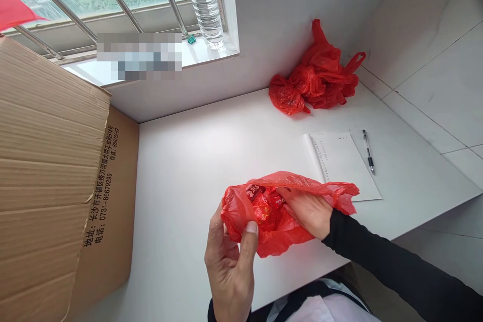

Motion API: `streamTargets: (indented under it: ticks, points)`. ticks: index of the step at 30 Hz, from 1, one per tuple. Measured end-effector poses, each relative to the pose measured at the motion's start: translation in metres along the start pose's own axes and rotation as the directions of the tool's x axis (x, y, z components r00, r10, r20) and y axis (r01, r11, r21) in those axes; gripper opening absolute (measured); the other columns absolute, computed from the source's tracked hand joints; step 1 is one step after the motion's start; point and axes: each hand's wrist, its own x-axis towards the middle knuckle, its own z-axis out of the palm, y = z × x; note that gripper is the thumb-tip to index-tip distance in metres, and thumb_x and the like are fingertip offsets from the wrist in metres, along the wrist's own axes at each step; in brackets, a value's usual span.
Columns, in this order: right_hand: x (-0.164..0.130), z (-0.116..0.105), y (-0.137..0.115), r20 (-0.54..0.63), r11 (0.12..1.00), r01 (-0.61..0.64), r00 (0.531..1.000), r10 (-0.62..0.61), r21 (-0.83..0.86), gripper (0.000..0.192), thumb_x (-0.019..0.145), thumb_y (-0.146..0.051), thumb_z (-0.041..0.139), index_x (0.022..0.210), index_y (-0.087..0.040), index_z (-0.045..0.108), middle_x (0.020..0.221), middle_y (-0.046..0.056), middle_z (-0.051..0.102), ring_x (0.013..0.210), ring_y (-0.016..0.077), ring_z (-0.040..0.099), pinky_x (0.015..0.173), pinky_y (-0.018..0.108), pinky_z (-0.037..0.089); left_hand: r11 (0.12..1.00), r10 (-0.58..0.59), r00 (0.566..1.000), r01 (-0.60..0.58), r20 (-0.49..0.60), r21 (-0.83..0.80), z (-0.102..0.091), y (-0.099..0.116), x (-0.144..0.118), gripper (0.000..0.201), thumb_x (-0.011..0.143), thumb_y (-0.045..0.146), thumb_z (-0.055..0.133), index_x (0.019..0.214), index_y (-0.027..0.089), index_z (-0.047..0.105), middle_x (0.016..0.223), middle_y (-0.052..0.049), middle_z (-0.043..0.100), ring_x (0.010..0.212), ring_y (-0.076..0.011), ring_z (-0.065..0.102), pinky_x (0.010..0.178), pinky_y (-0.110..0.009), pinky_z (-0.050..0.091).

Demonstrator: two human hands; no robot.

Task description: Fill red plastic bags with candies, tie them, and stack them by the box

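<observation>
A thin red plastic bag [275,231] is held open above the near edge of the white table [196,161]. My left hand [228,261] pinches the bag's left rim between thumb and fingers. My right hand [307,211], in a black sleeve, reaches inside the bag's mouth. Small red wrapped packets [262,206] show through the plastic near its fingers; whether the fingers grip one is hidden.
A large open cardboard box [56,186] with printed text fills the left side. Knotted red bags [317,78] lie in the far right corner. A paper sheet [341,161] and a pen [369,151] lie to the right. A water bottle [204,2] stands on the windowsill.
</observation>
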Motion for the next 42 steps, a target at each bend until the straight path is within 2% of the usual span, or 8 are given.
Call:
streamTargets:
  ticks: [5,11,15,19,24,27,33,42]
  points:
    - [0.005,0.007,0.003,-0.017,1.000,0.001,1.000,-0.001,-0.008,0.034,0.096,-0.023,0.050,0.129,-0.020,0.059,0.115,0.009,0.070,0.104,0.0274,0.066,0.091,0.039,0.052,1.000,0.001,1.000,-0.001,0.002,-0.008,-0.001,-0.001,-0.002,0.028,0.092,0.021,0.069,0.115,0.036,0.072,0.105,0.000,0.072,0.093,-0.0173,0.072,0.076,-0.026,0.063]
    - [0.000,-0.003,-0.004,0.099,0.977,-0.087,0.989,0.108,-0.196,0.037,0.103,-0.042,0.043,0.093,-0.015,0.067,0.092,0.011,0.069,0.077,0.0286,0.068,0.067,0.040,0.051,0.999,0.005,1.000,-0.005,0.010,-0.039,-0.001,0.000,-0.001,0.032,0.092,0.019,0.069,0.118,0.038,0.070,0.108,0.001,0.074,0.093,-0.0152,0.072,0.077,-0.024,0.062]
    - [-0.006,-0.008,0.000,0.141,0.971,-0.057,0.986,0.092,-0.232,0.021,0.095,-0.024,0.055,0.110,-0.014,0.066,0.103,0.013,0.070,0.085,0.0297,0.068,0.072,0.040,0.051,1.000,0.011,1.000,-0.011,-0.002,-0.020,0.000,0.002,-0.001,0.031,0.091,0.021,0.070,0.117,0.037,0.071,0.106,0.000,0.075,0.090,-0.0175,0.073,0.075,-0.026,0.063]
    - [-0.004,-0.006,0.004,0.102,0.973,-0.087,0.989,0.111,-0.214,0.028,0.088,-0.010,0.052,0.113,-0.015,0.064,0.100,0.012,0.070,0.089,0.0280,0.068,0.077,0.038,0.052,1.000,0.007,1.000,-0.007,0.007,0.023,0.002,0.002,-0.002,0.031,0.090,0.023,0.071,0.118,0.036,0.072,0.105,-0.002,0.073,0.095,-0.0212,0.072,0.076,-0.031,0.064]
    - [-0.001,-0.010,0.003,0.077,0.980,-0.100,0.990,0.114,-0.174,0.030,0.089,-0.010,0.049,0.115,-0.016,0.062,0.104,0.012,0.071,0.092,0.0277,0.068,0.080,0.038,0.053,1.000,0.001,1.000,-0.002,-0.001,-0.010,0.001,0.001,-0.003,0.028,0.091,0.022,0.070,0.115,0.037,0.072,0.107,0.000,0.073,0.094,-0.0171,0.071,0.078,-0.026,0.062]
    - [-0.002,-0.017,0.002,0.119,0.967,-0.106,0.984,0.136,-0.231,0.021,0.093,-0.014,0.046,0.105,-0.014,0.063,0.092,0.011,0.070,0.079,0.0274,0.068,0.070,0.038,0.051,1.000,-0.005,1.000,0.005,0.001,-0.024,0.000,0.000,-0.002,0.029,0.092,0.021,0.069,0.116,0.037,0.072,0.107,0.001,0.073,0.094,-0.0153,0.071,0.080,-0.024,0.061]
    - [0.003,-0.022,0.000,0.081,0.966,-0.143,0.983,0.163,-0.214,0.028,0.096,-0.013,0.045,0.118,-0.016,0.061,0.099,0.010,0.070,0.084,0.0252,0.067,0.070,0.033,0.046,0.999,0.009,1.000,-0.008,0.027,-0.052,0.000,0.000,-0.003,0.031,0.093,0.018,0.068,0.116,0.039,0.071,0.110,0.003,0.072,0.096,-0.0114,0.069,0.085,-0.019,0.059]
    - [0.009,-0.007,-0.003,0.169,0.998,0.033,0.985,-0.023,-0.056,0.019,0.096,-0.015,0.047,0.096,-0.018,0.066,0.096,0.008,0.067,0.082,0.0206,0.062,0.072,0.031,0.044,0.999,0.017,0.999,-0.016,0.031,-0.034,0.000,0.001,-0.003,0.029,0.094,0.018,0.067,0.116,0.037,0.070,0.106,0.004,0.072,0.092,-0.0113,0.071,0.081,-0.020,0.061]
